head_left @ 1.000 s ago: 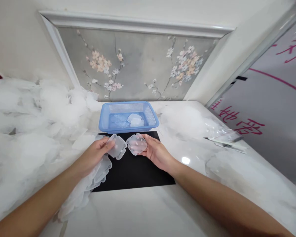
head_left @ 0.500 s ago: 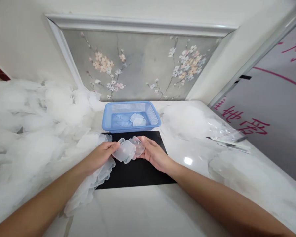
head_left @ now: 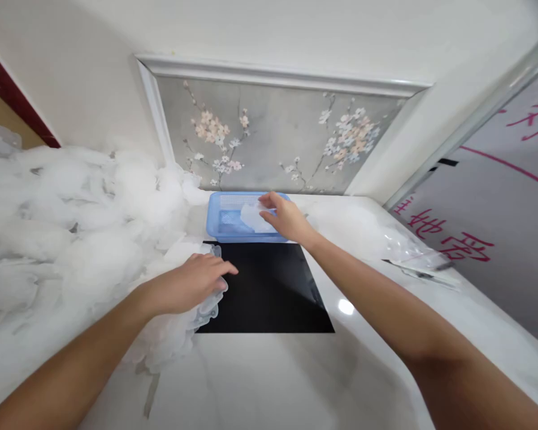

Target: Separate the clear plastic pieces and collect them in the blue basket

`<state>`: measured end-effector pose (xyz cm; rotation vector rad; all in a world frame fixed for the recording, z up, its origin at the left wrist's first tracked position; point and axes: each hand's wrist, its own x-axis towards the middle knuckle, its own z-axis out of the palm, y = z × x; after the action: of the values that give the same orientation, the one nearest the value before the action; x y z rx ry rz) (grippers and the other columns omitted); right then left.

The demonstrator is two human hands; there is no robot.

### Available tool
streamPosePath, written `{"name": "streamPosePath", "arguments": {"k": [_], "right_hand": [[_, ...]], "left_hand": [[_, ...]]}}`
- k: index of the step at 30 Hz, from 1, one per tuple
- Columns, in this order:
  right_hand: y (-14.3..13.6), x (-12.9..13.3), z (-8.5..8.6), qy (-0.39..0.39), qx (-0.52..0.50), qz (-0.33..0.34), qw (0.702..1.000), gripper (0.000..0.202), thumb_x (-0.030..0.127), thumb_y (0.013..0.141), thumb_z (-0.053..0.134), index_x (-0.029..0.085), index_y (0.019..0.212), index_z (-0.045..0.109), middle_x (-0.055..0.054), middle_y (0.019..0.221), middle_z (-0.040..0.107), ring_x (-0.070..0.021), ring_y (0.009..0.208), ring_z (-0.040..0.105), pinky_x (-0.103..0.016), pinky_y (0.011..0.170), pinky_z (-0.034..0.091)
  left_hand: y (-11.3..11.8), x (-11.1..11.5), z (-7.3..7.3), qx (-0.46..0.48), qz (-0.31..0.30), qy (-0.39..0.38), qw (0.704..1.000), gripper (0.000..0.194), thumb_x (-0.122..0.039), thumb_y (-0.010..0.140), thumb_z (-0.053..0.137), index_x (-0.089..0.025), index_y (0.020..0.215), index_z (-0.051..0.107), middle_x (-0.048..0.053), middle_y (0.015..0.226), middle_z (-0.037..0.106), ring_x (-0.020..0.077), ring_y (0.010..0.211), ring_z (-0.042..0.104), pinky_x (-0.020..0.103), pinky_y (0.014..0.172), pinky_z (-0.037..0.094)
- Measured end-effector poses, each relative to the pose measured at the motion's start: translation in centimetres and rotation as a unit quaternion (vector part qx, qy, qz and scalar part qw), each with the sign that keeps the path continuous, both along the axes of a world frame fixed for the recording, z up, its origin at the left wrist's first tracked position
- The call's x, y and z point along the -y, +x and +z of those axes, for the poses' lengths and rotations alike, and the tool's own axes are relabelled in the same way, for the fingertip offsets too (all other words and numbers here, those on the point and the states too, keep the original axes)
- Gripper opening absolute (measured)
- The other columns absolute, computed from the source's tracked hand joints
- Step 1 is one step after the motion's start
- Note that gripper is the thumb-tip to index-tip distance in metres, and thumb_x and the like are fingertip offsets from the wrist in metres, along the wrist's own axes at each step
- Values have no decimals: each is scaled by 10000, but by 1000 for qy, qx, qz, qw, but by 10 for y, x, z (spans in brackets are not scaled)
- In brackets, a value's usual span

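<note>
Over the blue basket (head_left: 213, 218), my right hand (head_left: 284, 216) has its thumb and fingers apart, with translucent scalloped pieces (head_left: 252, 218) lying in the basket just beside the fingertips. My left hand (head_left: 201, 276) is over the left edge of the black mat (head_left: 269, 292), its fingers spread and nothing held. Under and around it lie more translucent pieces (head_left: 208, 306), overlapping the mat's left edge.
A large heap of whitish translucent pieces (head_left: 72, 239) covers the left of the white table (head_left: 260, 382). Clear plastic bags (head_left: 412, 248) and a whitish pile (head_left: 349, 224) lie at the right. A framed flower panel (head_left: 273, 137) stands behind the basket.
My right hand has moved forward from the mat to the basket and opened. The piece held between both hands is gone from them, and my left hand has let go. The view has shifted slightly.
</note>
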<state>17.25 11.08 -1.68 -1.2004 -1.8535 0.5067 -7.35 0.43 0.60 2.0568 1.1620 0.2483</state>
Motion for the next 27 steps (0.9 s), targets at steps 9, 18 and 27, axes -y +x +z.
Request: {"name": "streamPosePath", "arguments": {"k": [9, 18, 27], "right_hand": [[-62, 104, -45, 192, 254, 307, 897, 423, 125, 818, 573, 141, 1241, 562, -179, 1358, 568, -291, 1098, 566, -422, 886, 458], [-42, 94, -53, -24, 25, 237, 971, 139, 143, 905, 551, 229, 939, 654, -27, 868, 719, -188, 791, 642, -328, 755, 475], [4, 86, -66, -322, -323, 152, 877, 358, 540, 779, 720, 193, 739, 642, 7, 701, 637, -137, 626, 595, -298, 654, 512]], "left_hand": [[-29, 11, 32, -119, 86, 33, 989, 579, -551, 715, 729, -297, 1230, 654, 114, 1333, 622, 385, 1225, 535, 431, 952, 420], [27, 35, -11, -356, 62, 185, 914, 285, -110, 774, 636, -188, 1046, 672, 185, 1020, 671, 411, 1005, 583, 519, 821, 418], [30, -2, -17, -10, 126, 46, 991, 348, -389, 852, 562, -230, 557, 471, -13, 535, 486, 186, 529, 447, 321, 596, 332]]}}
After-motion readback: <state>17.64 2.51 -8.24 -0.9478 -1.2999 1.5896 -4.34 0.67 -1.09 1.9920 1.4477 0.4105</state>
